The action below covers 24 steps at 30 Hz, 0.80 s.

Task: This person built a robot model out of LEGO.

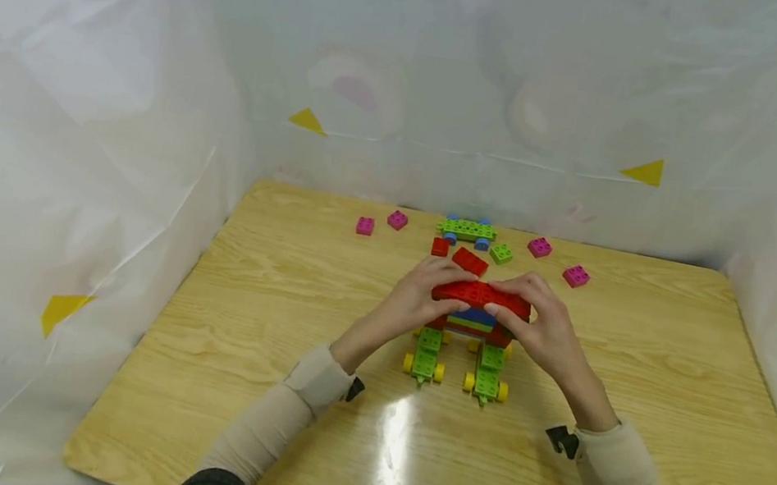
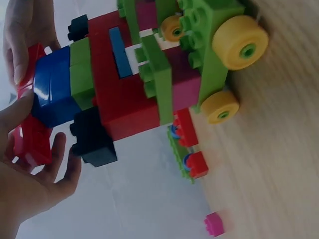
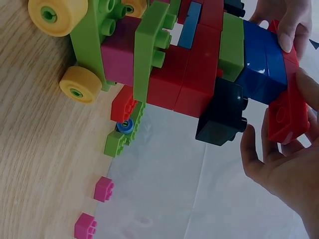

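Observation:
A tall toy-brick structure point(image 3: 192, 74) stands on green wheeled bases with yellow wheels point(image 2: 240, 42). Its body stacks purple, green, red, black and blue bricks point(image 2: 52, 84). Across the very top lie red bricks point(image 1: 482, 293), overhanging the blue ones on both sides. My left hand point(image 1: 414, 296) pinches the left end of this red top layer, thumb on the near face and fingers on the far side. At the other end, my right hand point(image 1: 544, 326) grips the red layer the same way. Both thumbs point inward, close to the middle.
Behind the structure are a green wheeled base with blue wheels point(image 1: 466, 229), a red brick point(image 1: 470, 261), a smaller red brick point(image 1: 440, 246) and a green brick point(image 1: 501, 253). Several pink bricks point(image 1: 576, 276) lie to either side. White sheeting point(image 1: 416, 47) surrounds the wooden table point(image 1: 264, 275).

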Tool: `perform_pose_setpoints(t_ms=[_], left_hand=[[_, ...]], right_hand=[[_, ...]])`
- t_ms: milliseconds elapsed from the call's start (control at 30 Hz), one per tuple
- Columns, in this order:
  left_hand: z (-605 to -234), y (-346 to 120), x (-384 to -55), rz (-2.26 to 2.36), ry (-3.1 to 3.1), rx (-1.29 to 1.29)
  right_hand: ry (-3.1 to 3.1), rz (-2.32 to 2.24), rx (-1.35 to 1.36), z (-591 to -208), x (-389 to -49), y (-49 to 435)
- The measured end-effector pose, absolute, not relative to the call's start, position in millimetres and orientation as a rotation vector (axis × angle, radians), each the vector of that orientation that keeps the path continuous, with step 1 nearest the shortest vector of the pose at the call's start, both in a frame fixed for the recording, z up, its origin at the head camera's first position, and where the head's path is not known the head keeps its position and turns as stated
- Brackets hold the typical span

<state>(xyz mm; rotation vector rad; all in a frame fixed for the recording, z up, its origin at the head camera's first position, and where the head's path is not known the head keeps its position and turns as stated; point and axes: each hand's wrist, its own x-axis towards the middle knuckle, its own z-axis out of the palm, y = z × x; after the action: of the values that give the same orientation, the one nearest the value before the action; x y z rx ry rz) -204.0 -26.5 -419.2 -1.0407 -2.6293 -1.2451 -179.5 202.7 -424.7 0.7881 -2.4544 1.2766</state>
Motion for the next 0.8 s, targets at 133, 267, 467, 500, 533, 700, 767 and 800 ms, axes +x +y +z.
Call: perform_pose_setpoints(t_ms=[133, 267, 467, 500, 533, 700, 767, 800], left_hand=[[-426.3, -26.6, -204.4, -1.388, -2.588, -1.031], [-428.1, -27.3, -204.8, -1.514, -2.602, -0.971], [-430.4, -27.4, -209.6, -1.776, -2.594, -0.89], [-431.7, -27.1, -210.2, -1.822, -2.587, -0.878], [-432.8, -26.8, -210.7, -1.864, -2.571, -0.868], [-432.3, -24.4, -208.9, -1.97, -2.517, -0.832], [-431.6, -24.3, -208.7, -1.98, -2.5, -0.844], [-431.0, -24.2, -208.7, -1.987, -2.493, -0.845]], right_hand=[[-2.446, 1.285, 0.786, -425.1, -179.0, 201.7], [-2.445, 1.276, 0.774, -423.1, -176.5, 198.7], [-2.43, 1.277, 0.758, -400.9, -163.9, 189.5], [-2.432, 1.278, 0.758, -396.4, -161.5, 187.8], [-2.435, 1.277, 0.758, -392.3, -159.4, 186.5], [-2.437, 1.277, 0.766, -399.3, -163.3, 190.0], [-2.437, 1.28, 0.771, -410.0, -169.1, 194.5], [-2.441, 1.284, 0.768, -414.0, -171.7, 196.4]])
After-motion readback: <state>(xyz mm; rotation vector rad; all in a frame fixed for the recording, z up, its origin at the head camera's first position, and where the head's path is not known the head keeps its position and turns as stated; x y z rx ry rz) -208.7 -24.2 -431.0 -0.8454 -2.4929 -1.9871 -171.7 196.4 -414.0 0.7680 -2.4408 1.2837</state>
